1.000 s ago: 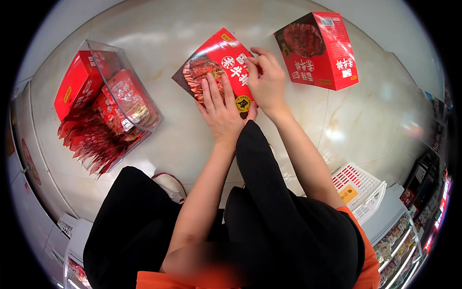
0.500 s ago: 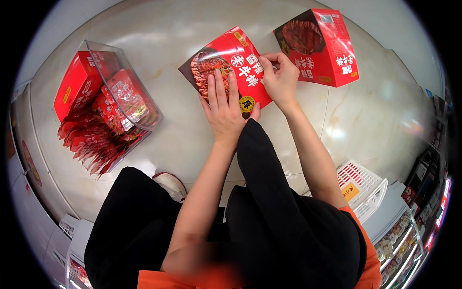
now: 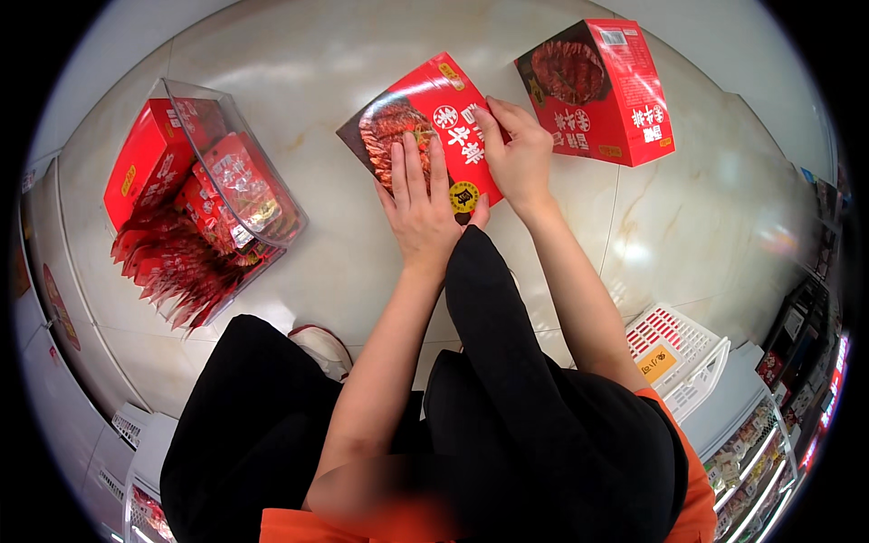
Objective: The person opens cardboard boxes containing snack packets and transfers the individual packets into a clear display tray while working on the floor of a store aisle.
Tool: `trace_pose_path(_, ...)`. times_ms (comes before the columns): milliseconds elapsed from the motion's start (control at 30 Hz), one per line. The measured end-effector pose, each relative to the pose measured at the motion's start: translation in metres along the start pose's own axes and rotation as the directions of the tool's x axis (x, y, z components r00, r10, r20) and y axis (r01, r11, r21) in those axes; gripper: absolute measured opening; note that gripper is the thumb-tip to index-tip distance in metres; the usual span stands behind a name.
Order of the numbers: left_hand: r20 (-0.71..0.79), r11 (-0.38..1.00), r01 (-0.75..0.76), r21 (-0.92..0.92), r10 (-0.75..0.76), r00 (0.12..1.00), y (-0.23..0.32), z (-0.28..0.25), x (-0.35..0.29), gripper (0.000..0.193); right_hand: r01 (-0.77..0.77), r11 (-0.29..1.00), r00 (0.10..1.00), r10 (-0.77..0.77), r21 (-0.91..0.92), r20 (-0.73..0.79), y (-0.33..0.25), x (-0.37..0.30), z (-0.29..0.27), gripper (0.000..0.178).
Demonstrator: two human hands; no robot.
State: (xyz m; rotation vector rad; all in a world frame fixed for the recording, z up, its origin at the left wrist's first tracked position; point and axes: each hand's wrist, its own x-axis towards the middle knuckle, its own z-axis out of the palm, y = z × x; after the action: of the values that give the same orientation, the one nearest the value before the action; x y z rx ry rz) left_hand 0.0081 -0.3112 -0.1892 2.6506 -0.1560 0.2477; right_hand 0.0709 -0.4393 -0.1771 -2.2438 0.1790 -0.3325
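Note:
A red carton with a picture of browned meat on its face lies in front of me on the floor. My left hand rests flat on it, fingers stretched across the meat picture, the thumb by the near corner. At the carton's right edge is my right hand, its thumb and bent fingers closed on that edge; the fingertips are partly hidden. A second red carton, with similar printing, stands just beyond my right hand to the right.
To the left, a clear plastic bin holds red packets and leans beside another red carton. Many red packets fan out at its near side. A white perforated basket sits at the lower right, near stocked shelves.
My right hand has shifted slightly left along the carton's right edge and turned, its fingers now closer together. The left hand stays in place on the carton.

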Motion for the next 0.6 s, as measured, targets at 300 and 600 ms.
trace_pose_path(300,0.014,1.0,0.01,0.003,-0.01,1.0,0.003,-0.002,0.001,0.09,0.141,0.96,0.986,-0.159,-0.242,-0.056,0.015,0.011,-0.015,0.01)
trace_pose_path(600,0.015,1.0,-0.002,0.029,0.002,1.0,0.002,-0.001,0.0,0.092,0.074,0.99,0.997,-0.071,-0.122,0.029,0.013,-0.001,-0.002,0.044)
